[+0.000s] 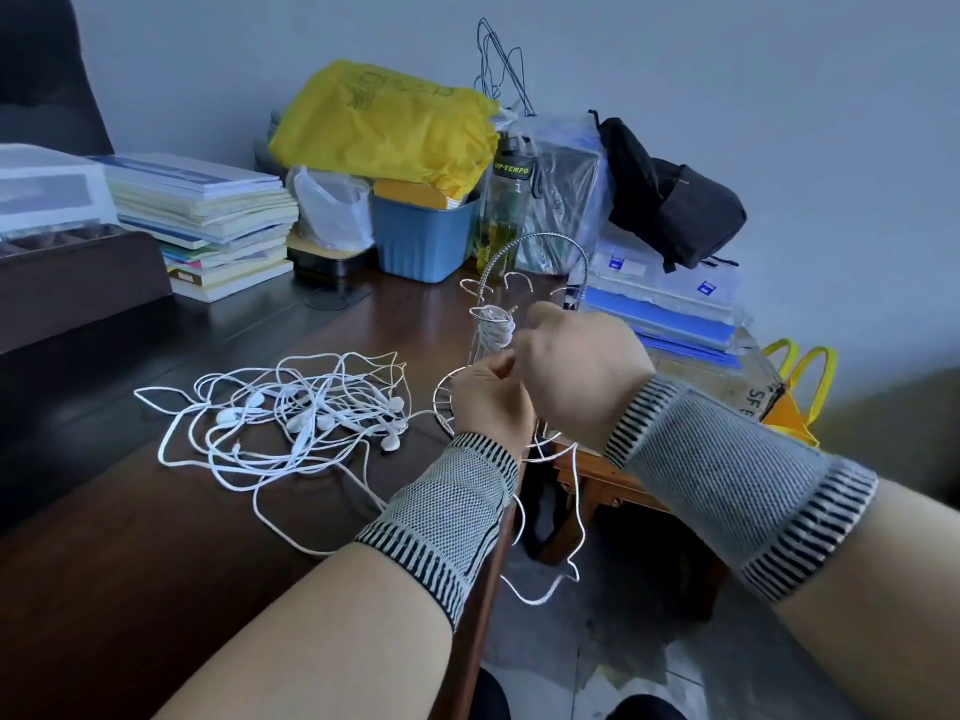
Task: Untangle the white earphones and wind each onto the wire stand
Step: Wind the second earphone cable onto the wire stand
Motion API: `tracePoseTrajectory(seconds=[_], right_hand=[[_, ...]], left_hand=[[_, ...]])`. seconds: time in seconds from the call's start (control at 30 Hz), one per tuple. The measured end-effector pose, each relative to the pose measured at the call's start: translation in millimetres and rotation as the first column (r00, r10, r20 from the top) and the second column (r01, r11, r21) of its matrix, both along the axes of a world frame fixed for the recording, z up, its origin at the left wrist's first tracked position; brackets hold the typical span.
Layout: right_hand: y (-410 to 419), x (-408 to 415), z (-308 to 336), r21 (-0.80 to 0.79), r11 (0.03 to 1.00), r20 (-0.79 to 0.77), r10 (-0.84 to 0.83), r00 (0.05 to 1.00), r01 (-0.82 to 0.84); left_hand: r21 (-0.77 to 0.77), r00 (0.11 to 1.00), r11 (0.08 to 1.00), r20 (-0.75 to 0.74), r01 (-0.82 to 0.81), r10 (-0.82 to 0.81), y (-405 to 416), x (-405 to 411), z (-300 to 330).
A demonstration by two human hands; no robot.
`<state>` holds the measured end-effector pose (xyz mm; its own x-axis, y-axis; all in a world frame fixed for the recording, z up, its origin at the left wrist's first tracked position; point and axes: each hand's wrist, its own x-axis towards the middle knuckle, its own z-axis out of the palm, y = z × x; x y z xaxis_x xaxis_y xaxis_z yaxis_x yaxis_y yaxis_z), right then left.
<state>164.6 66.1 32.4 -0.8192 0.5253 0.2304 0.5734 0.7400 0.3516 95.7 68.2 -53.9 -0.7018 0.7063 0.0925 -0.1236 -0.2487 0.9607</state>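
- Head view: the wire stand (524,324) sits at the right edge of the dark table (156,537), close to the near right corner, with part of its round base hidden behind the hands.
- The left hand (491,402) is curled in front of the stand's base, and its fingers appear to pinch the white cord (574,511) being wound.
- The right hand (576,366) is closed just beside the stand's post, fingertips turned away from the camera; it seems to pinch the same cord near the wound bundle (496,332).
- That bundle already wraps the post below the small hooks, so at least one earphone is partly on.
- The cord's loose tail drops off the table's right edge and hangs toward the floor.
- The tangled earphones (291,413) lie in a pile toward the middle of the table, left of the stand, with several earbuds visible.
- Risk: the stand looks light and stands near the edge, so a hard pull while winding could tip it or drag it off.
- Risk: the hanging tail could snag on the wooden furniture below and jerk the wraps loose.
- Risk: a strand runs from the pile toward the base, so winding may tighten the knots.
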Motion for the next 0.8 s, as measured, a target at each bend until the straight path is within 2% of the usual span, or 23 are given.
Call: tracePoseTrajectory(seconds=[0.07,0.13,0.17,0.23,0.3,0.37,0.43,0.57,0.8], right_hand=[[11.0,13.5,-18.4,-0.067,0.997,-0.254,0.008,0.967,-0.026],[22.3,25.0,-30.5,-0.237,0.969,-0.522,-0.072,0.85,-0.063],[27.5,28.6,-33.2,-0.353,0.931,-0.601,-0.153,0.785,-0.089],[38.6,33.2,-36.3,-0.593,0.793,-0.631,-0.348,0.694,-0.142],[48.5,35.6,-38.9,-0.751,0.636,-0.577,-0.499,0.647,-0.179],[54.4,36.1,-42.9,-0.832,0.515,-0.517,-0.588,0.622,-0.205],[56.1,36.2,-46.7,-0.872,0.435,-0.473,-0.638,0.607,-0.223],[59.2,33.5,-48.9,-0.869,0.457,-0.47,-0.64,0.608,-0.19],[64.5,28.4,-43.2,-0.768,0.64,-0.458,-0.56,0.69,0.01]], left_hand=[[0.039,0.996,0.999,0.084,0.025,-0.028,-0.3,-2.6,3.2],[0.002,0.999,1.0,0.041,0.026,-0.026,-0.2,-5.1,1.8],[-0.019,1.0,1.0,0.003,0.015,-0.015,0.4,-6.4,-0.1],[-0.037,1.0,0.999,-0.02,-0.007,0.006,0.3,-6.5,-1.6],[-0.041,1.0,0.999,-0.012,0.007,-0.007,-1.8,-5.2,-0.4],[-0.041,1.0,0.999,0.0,0.025,-0.025,-4.4,-4.1,1.3],[-0.032,0.999,0.999,0.01,0.043,-0.043,-5.9,-4.4,3.0],[-0.027,0.997,0.997,0.031,0.066,-0.065,-7.1,-3.7,5.3],[-0.02,0.996,0.996,0.035,0.082,-0.081,-7.5,-2.5,7.5]])
